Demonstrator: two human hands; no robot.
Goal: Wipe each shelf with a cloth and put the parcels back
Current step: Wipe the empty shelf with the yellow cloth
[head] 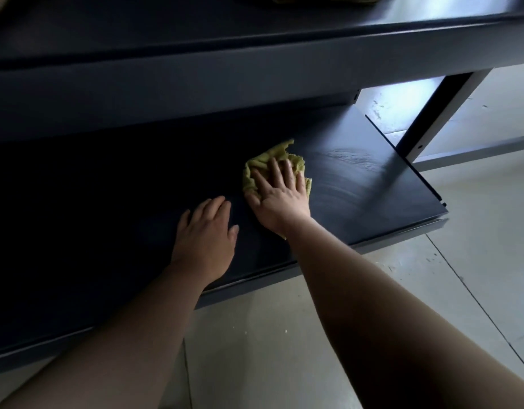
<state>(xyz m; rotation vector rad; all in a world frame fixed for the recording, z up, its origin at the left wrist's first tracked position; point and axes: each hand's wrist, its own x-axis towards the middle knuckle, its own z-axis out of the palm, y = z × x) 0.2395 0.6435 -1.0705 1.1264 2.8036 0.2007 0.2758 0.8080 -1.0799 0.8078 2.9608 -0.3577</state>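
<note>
**While Bottom Shelf Gets Its Wipe, Parcels Wait**

Pressed flat under the right hand [280, 199], fingers spread and not clenched, a yellow cloth [268, 160] sits mid-frame on the dark lower shelf [372, 184]. Faint streaks toward the shelf's right end suggest that part is wiped; the shadowed left stretch likely remains. Just beside, the left hand [207, 231] rests open, palm down, holding nothing. No parcels stand on this shelf. Brown shapes at the frame's top edge, on the upper shelf [254, 33], may be parcels; it is too cropped to tell.
</note>
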